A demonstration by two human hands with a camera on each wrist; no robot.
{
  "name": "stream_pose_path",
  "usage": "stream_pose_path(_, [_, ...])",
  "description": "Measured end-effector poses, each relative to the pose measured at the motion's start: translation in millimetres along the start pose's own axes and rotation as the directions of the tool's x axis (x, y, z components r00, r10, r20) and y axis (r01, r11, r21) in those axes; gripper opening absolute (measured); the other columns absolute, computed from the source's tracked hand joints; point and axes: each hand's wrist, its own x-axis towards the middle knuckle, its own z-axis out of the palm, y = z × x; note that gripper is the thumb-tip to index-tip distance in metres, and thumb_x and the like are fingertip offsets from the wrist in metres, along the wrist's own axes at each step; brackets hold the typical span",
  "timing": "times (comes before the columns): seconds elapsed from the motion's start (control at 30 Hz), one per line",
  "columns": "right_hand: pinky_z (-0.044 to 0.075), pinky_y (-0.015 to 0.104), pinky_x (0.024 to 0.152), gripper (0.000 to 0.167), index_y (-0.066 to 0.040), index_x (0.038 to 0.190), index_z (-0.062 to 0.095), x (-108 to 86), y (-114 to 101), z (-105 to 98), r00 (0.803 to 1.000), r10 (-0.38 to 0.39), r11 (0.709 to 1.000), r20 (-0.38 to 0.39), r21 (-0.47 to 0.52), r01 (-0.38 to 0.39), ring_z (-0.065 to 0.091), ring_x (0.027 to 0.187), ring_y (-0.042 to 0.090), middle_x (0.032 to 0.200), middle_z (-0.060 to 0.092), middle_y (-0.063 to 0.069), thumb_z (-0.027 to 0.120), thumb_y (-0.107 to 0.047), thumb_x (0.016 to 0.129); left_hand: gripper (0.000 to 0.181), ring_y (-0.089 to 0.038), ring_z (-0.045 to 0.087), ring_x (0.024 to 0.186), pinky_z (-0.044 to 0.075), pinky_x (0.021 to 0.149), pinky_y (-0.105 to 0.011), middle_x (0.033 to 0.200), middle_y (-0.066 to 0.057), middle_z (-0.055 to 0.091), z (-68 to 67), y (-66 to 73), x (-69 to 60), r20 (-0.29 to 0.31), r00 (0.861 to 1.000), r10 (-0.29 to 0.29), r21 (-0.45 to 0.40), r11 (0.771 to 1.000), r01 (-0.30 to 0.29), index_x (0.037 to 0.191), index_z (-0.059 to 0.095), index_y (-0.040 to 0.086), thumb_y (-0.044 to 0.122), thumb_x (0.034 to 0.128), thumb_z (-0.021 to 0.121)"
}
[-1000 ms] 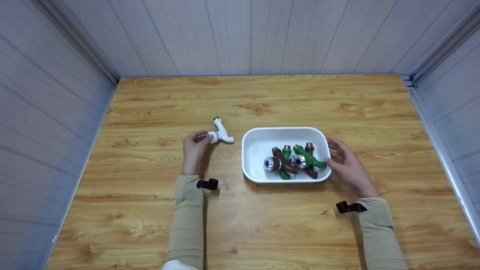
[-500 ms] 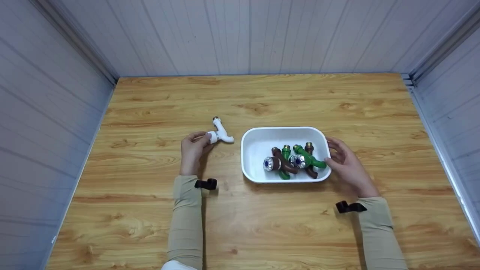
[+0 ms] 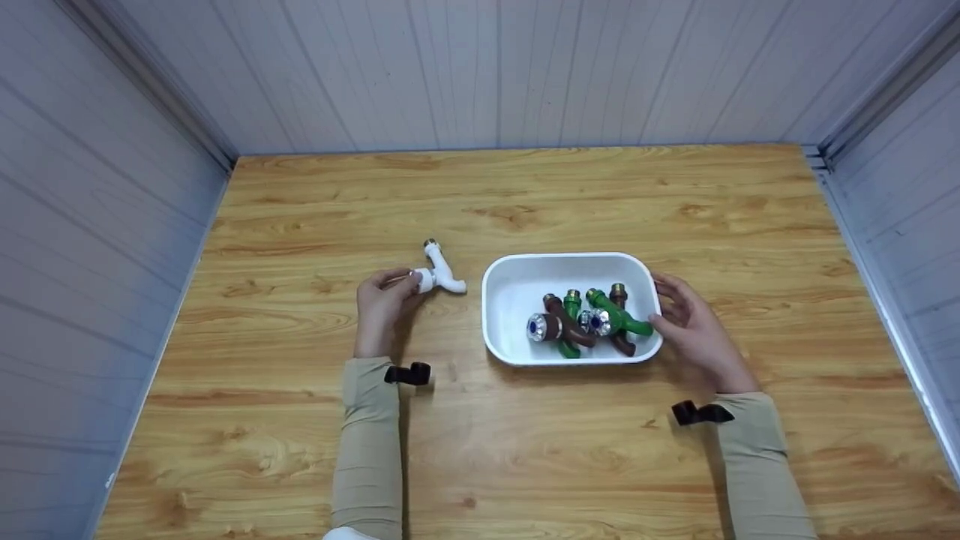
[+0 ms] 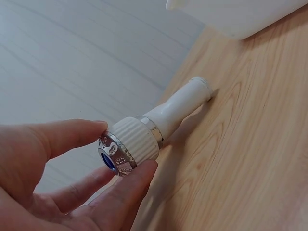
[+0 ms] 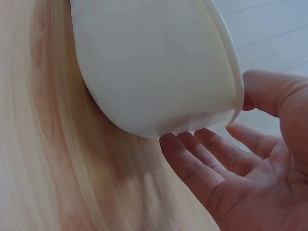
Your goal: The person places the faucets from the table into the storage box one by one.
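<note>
My left hand point(image 3: 382, 307) pinches a white tap point(image 3: 444, 274) by its ribbed knob, left of a white plastic basin point(image 3: 499, 307). In the left wrist view, thumb and fingers hold the knob's chrome cap point(image 4: 117, 155), which has a blue centre. The tap's spout end is close to the tabletop; whether it touches cannot be told. My right hand point(image 3: 697, 330) holds the basin's right end, thumb at the rim and fingers against the outer wall point(image 5: 159, 72). Inside the basin lie green taps point(image 3: 619, 321) and brown taps point(image 3: 574, 326), partly overlapping, towards the right.
The wood-grain table point(image 3: 480, 450) runs back to a pale panelled wall point(image 3: 480, 75). Side walls stand at the left point(image 3: 90, 262) and right point(image 3: 900, 225). A dark camera mount point(image 3: 409, 373) sits on the left wrist, another point(image 3: 701, 414) on the right.
My left hand has shifted slightly left and towards me, drawing the white tap a little the same way. The right hand and the basin have stayed nearly still.
</note>
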Motion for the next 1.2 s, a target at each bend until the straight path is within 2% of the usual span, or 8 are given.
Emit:
stream_pose_path(0.27, [0.042,0.017,0.096,0.061,-0.003,0.146,0.031,-0.4,-2,0,1.000,0.025,1.000,0.001,-0.015,-0.025,0.045,0.123,0.040,0.143,0.039,0.022,0.058,0.004,0.092,0.028,-0.025,0.065,0.090,0.054,0.087,-0.038,0.102,-0.020,0.063,-2.5,2.0,-11.0,-0.014,1.000,-0.008,0.028,1.000,0.009,0.108,0.060,-0.008,-0.001,0.0832,0.071])
stream_pose_path(0.47, [0.044,0.019,0.095,0.060,0.002,0.145,0.031,0.9,0,1,1.000,-0.014,1.000,0.003,0.005,0.014,0.046,0.121,0.041,0.142,0.039,0.025,0.056,0.010,0.090,0.033,-0.027,0.065,0.090,0.054,0.088,-0.040,0.103,-0.019,0.064,-6.8,2.5,-20.1,-0.008,1.000,-0.020,0.029,0.999,0.020,0.112,0.060,-0.008,0.001,0.0830,0.073])
stream_pose_path(0.7, [0.044,0.019,0.095,0.061,0.001,0.145,0.031,1.0,2,0,1.000,-0.017,1.000,0.000,0.004,0.017,0.048,0.119,0.038,0.143,0.039,0.024,0.056,0.010,0.090,0.029,-0.024,0.065,0.087,0.054,0.086,-0.040,0.101,-0.018,0.065,-8.3,8.1,-31.6,-0.018,0.999,0.040,0.061,0.997,-0.039,0.108,0.063,-0.007,0.003,0.0828,0.073])
stream_pose_path(0.87, [0.044,0.017,0.095,0.062,0.000,0.146,0.030,1.1,2,-1,1.000,-0.014,1.000,0.011,0.002,0.014,0.046,0.121,0.041,0.143,0.038,0.025,0.057,0.008,0.091,0.030,-0.025,0.065,0.088,0.055,0.084,-0.040,0.105,-0.020,0.063,-8.1,15.1,-41.6,0.006,0.997,0.079,0.056,0.995,-0.080,0.109,0.062,-0.007,0.004,0.0831,0.073])
stream_pose_path(1.2, [0.044,0.017,0.095,0.061,0.000,0.146,0.031,0.9,1,-1,1.000,-0.016,1.000,0.005,-0.001,0.016,0.046,0.120,0.043,0.143,0.039,0.024,0.057,0.007,0.091,0.033,-0.027,0.062,0.099,0.055,0.085,-0.036,0.110,-0.021,0.061,-7.2,25.2,-53.3,0.023,0.997,0.080,0.017,0.997,-0.080,0.113,0.059,-0.007,0.004,0.0845,0.072])
